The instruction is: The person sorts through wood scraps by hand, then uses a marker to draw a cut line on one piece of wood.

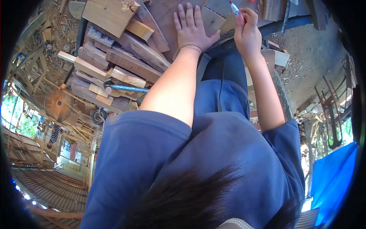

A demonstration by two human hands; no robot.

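Note:
My left hand [191,33] lies palm down with fingers spread on a brown wooden surface [167,15]. Just beyond its thumb is a flat wooden piece [212,20] with small dark marks along one edge. Off to the right, my right hand [248,33] is closed around a marker pen [236,10] with a white and pinkish barrel. The pen's red tip points up and away from me, apart from the wood as far as I can tell.
Stacked wood offcuts [133,53] fill the left side, with a blue metal bar [129,88] among them. A round, blade-like disc [59,103] stands farther left. Wood blocks [271,9] sit at upper right, above the debris-strewn ground [305,57]. A blue tarp [331,179] hangs at lower right.

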